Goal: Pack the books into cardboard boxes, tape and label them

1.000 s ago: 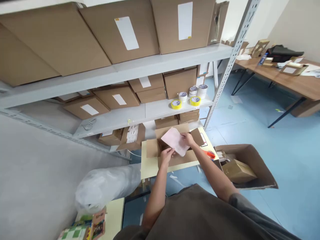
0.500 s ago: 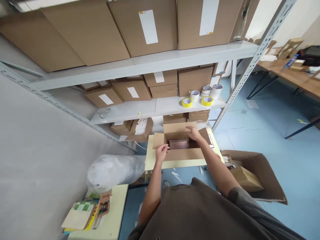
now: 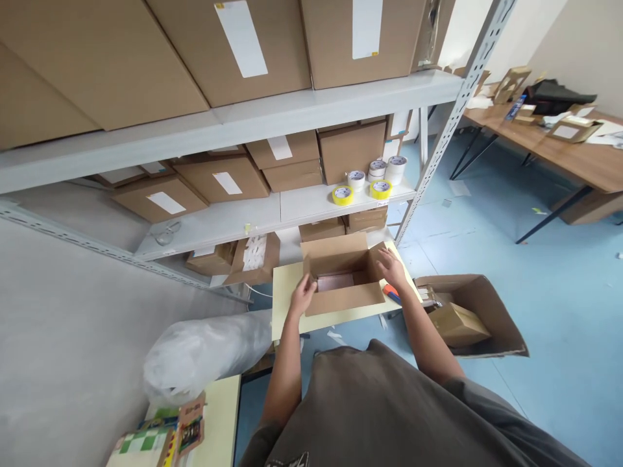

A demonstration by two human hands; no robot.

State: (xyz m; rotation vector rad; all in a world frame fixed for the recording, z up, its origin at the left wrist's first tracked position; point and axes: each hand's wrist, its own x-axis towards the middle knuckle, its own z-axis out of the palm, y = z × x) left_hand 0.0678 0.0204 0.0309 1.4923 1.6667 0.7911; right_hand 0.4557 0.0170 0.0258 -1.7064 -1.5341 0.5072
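A cardboard box (image 3: 346,301) stands on a small pale-yellow table (image 3: 285,310) with its top open. The back flap (image 3: 335,244) is raised and the front flap leans toward me. Inside, a flat pinkish thing (image 3: 335,282) lies at the bottom; its kind I cannot make out. My left hand (image 3: 302,296) is closed on the box's left edge, where the side flap no longer sticks out. At the right side flap (image 3: 374,261), my right hand (image 3: 392,268) rests with its fingers stretched and apart. Just below it lies an orange and blue box cutter (image 3: 391,294).
Shelving (image 3: 272,117) with cartons rises ahead, holding yellow tape rolls (image 3: 342,195) and white tape rolls (image 3: 396,170). A large open carton (image 3: 503,318) sits on the floor at right. Bagged wrap (image 3: 209,353) stands at left. A brown desk (image 3: 545,139) is farther right.
My right hand has gone from the back flap to the right side flap. My left hand has closed on the left edge, and the left flap no longer sticks out. The camera view has turned right.
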